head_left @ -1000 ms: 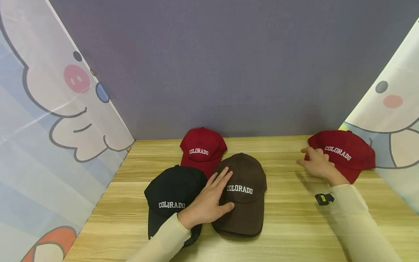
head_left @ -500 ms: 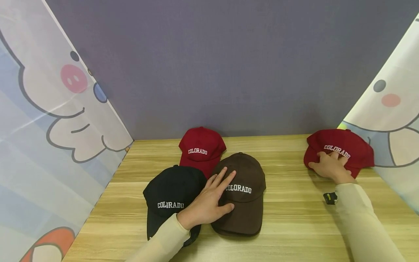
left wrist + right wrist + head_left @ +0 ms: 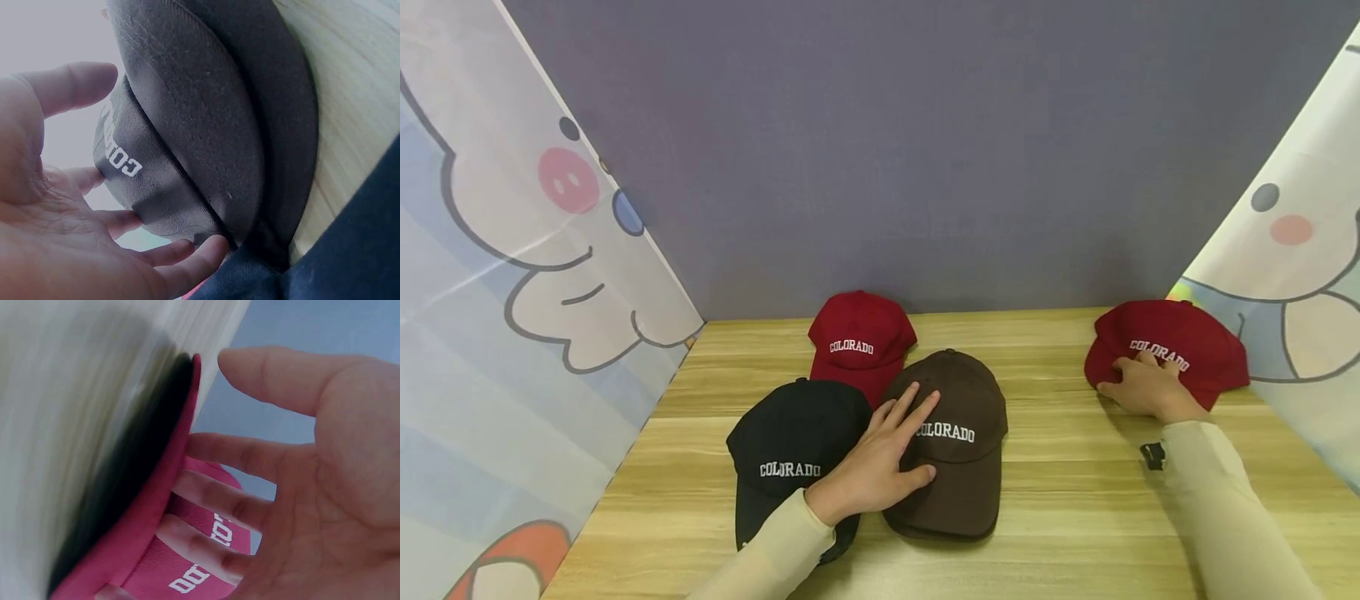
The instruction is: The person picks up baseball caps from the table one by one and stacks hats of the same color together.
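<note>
My left hand (image 3: 880, 467) rests with fingers spread on the brown cap (image 3: 966, 492), which has COLORADO in white on its front. In the left wrist view, two brown brims (image 3: 187, 112) lie one over the other, with the fingertips on the crown. At the far right my right hand (image 3: 1150, 385) lies on the brim and front of a red cap (image 3: 1195, 325). Its fingers (image 3: 212, 494) reach nearly straight across the brim in the right wrist view, the thumb apart from the cloth. The hand covers part of the brim in the head view.
A black cap (image 3: 797, 425) lies left of the brown one, partly under my left forearm. Behind these two, another red cap (image 3: 861, 325) sits near the grey back panel (image 3: 955, 167). Cartoon-printed panels stand on both sides of the wooden table (image 3: 1045, 500).
My right hand has moved from the left edge of the right-hand red cap onto its brim and front. That cap has shifted slightly left. My left hand stays on the brown cap.
</note>
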